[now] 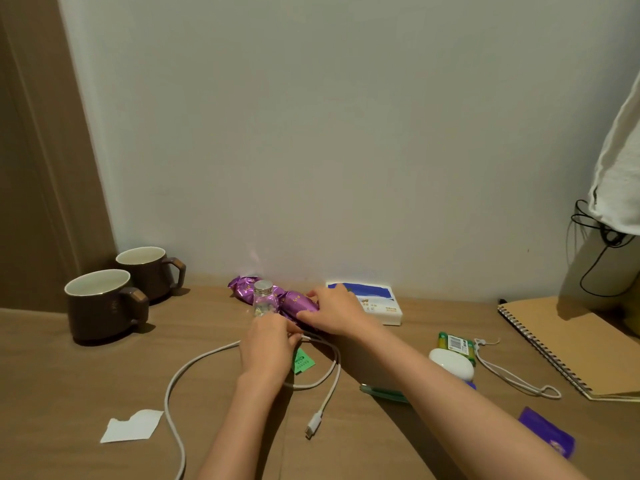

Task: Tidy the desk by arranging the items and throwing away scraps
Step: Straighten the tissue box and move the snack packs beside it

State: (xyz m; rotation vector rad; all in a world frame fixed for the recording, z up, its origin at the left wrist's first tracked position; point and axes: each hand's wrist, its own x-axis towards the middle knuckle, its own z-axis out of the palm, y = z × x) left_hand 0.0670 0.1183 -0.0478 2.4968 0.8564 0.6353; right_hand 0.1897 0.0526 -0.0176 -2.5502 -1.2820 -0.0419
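Brown table (86,393) against a pale wall, mid-tidy, both hands in the clutter.
At the near edge lie one torn paper scrap (133,426) and one purple sachet (547,433). Past them loops one white cable (313,424); the left hand (268,344), fingers curled, pinches it near its far end, beside one green scrap (302,362). The right hand (332,311) curls round one of two purple snack packets (298,301) by the far edge, next to one bottle (264,301) and one tissue pack (377,303). Two mugs (100,306) stand at the far left corner. Sorting seems the step in hand; next, probably coil the cable, then bin both scraps.
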